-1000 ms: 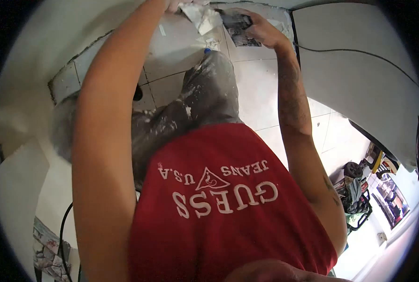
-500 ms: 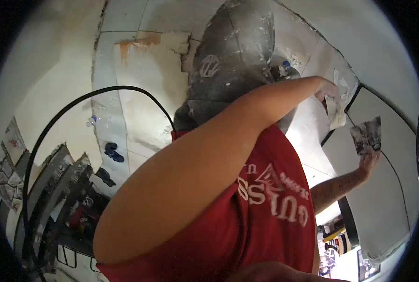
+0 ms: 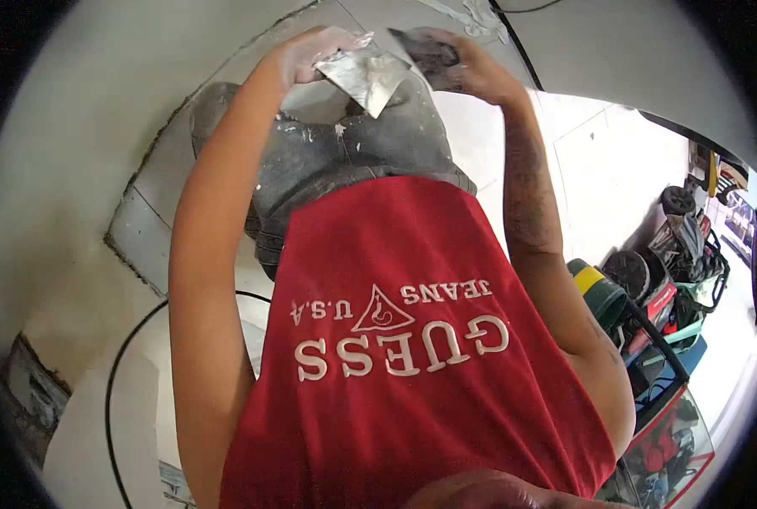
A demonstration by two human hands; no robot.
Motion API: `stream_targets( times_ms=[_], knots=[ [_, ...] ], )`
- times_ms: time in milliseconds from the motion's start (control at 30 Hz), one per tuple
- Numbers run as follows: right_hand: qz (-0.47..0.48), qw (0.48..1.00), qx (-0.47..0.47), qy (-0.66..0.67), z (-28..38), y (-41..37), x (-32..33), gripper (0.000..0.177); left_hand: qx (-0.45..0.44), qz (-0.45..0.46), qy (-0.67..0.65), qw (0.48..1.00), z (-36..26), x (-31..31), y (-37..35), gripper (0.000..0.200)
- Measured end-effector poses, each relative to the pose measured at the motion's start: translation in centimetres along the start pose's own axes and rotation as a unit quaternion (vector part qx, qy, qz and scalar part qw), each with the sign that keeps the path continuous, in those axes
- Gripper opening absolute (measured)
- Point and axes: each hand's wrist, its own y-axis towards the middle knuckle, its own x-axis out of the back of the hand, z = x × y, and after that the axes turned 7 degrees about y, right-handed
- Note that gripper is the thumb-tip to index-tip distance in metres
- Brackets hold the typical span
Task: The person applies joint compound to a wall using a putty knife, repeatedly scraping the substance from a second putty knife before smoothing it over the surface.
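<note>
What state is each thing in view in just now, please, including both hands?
Left hand: closed on the pale sheet, whitened.
Pale sheet: held at a slant, smeared.
Right hand: closed on the dark sheet.
Dark sheet: held up; blurred, so its surface is hard to judge.
Trousers: worn, spattered with white.
Shirt: worn, lightly creased.
Cable: curved, slack; whether it is plugged in cannot be seen.

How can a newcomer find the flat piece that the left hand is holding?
Start at the large red shirt and follow it up the picture to the grey trousers. Over them, the left hand holds a flat piece, one corner pointing down the picture. Its pale, smeared face sets it apart from the dark piece in the right hand.
</note>
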Motion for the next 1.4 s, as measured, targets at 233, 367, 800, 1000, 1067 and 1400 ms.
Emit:
stream_targets(
  times_ms=[233, 367, 800, 1000, 1067, 1400],
  knots=[
    [0.032, 0.964, 0.117, -0.235, -3.7, 6.4, 1.6, 0.061, 0.111, -0.116, -0.021, 0.987, -2.0, 2.8, 1.9, 0.017],
    [0.046, 0.992, 0.065, -0.098, -3.2, 7.4, 1.7, 0.060, 0.183, -0.127, -0.008, 0.975, -2.5, 6.0, 3.4, 0.015],
    [-0.008, 0.967, -0.017, 0.255, -11.0, 10.0, -2.7, 0.055, 0.261, -0.140, 0.189, 0.936, -2.6, 10.5, 5.3, 0.011],
    [-0.045, 0.944, -0.032, 0.326, -13.6, 12.7, -5.9, 0.045, 0.293, -0.137, 0.224, 0.920, -2.5, 12.2, 5.1, 0.011],
    [-0.070, 0.896, -0.009, 0.438, -16.7, 14.0, -7.5, 0.043, 0.300, -0.135, 0.230, 0.916, -2.3, 12.6, 5.3, 0.012],
    [-0.007, 0.968, 0.162, 0.194, -11.5, 9.8, -7.5, 0.025, 0.285, -0.144, 0.266, 0.910, -2.3, 13.7, 4.6, 0.016]
  ],
)
